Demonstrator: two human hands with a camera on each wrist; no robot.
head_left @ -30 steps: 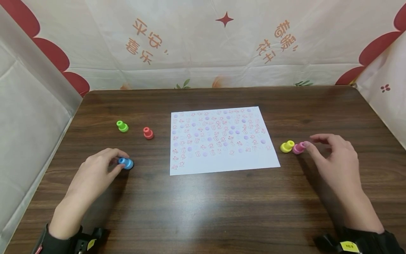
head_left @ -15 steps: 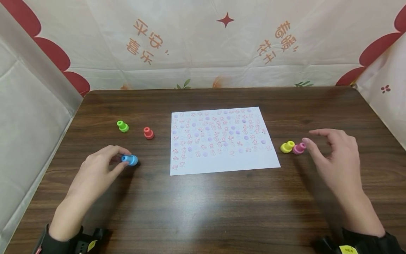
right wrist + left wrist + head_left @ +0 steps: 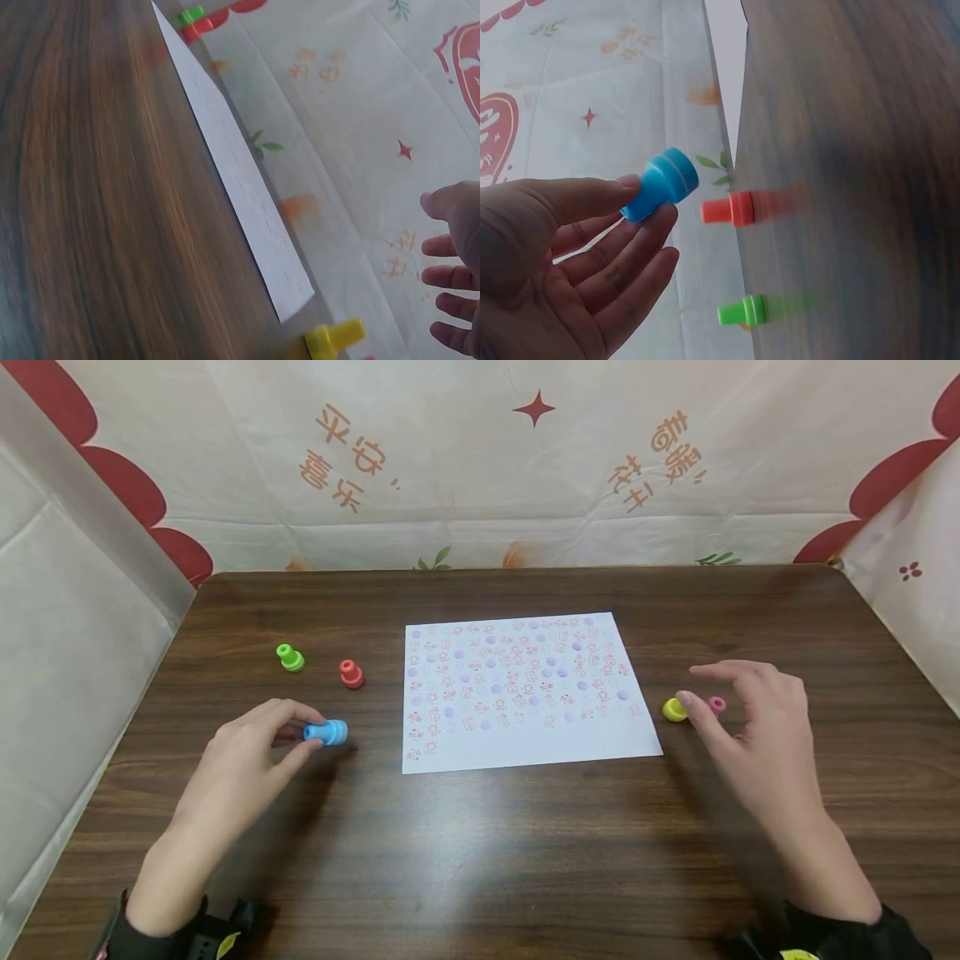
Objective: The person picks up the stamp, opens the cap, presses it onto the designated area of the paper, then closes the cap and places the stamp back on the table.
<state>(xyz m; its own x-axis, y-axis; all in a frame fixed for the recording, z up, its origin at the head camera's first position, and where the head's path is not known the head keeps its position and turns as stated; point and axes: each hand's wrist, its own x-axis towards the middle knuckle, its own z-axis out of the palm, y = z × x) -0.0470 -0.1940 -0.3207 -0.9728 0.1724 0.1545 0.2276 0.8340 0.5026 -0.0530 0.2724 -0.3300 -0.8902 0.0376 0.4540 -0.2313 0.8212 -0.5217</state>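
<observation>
Between the thumb and fingers of my left hand [image 3: 243, 764] I hold a small blue stamp [image 3: 327, 732] by its narrow handle. It is tilted over the left part of the table, and the left wrist view shows the wide end of the blue stamp [image 3: 676, 174] pointing away from the palm. My right hand [image 3: 765, 739] hovers with fingers apart and nothing in its grasp. Its thumb tip overlaps a yellow stamp [image 3: 672, 711] in the head view, and a pink stamp [image 3: 717, 704] shows partly behind the thumb. A printed white sheet [image 3: 525, 745] lies between my hands.
A green stamp [image 3: 291, 658] and a red stamp [image 3: 351, 675] stand beyond my left hand. The sheet carries rows of small red and purple prints. A white patterned cloth [image 3: 465, 468] hangs behind the far edge of the brown wooden table [image 3: 465, 877].
My left hand has lifted the blue stamp and carried it slightly right, tipping it over. The right hand has moved off the pink stamp and shifted left toward the yellow one.
</observation>
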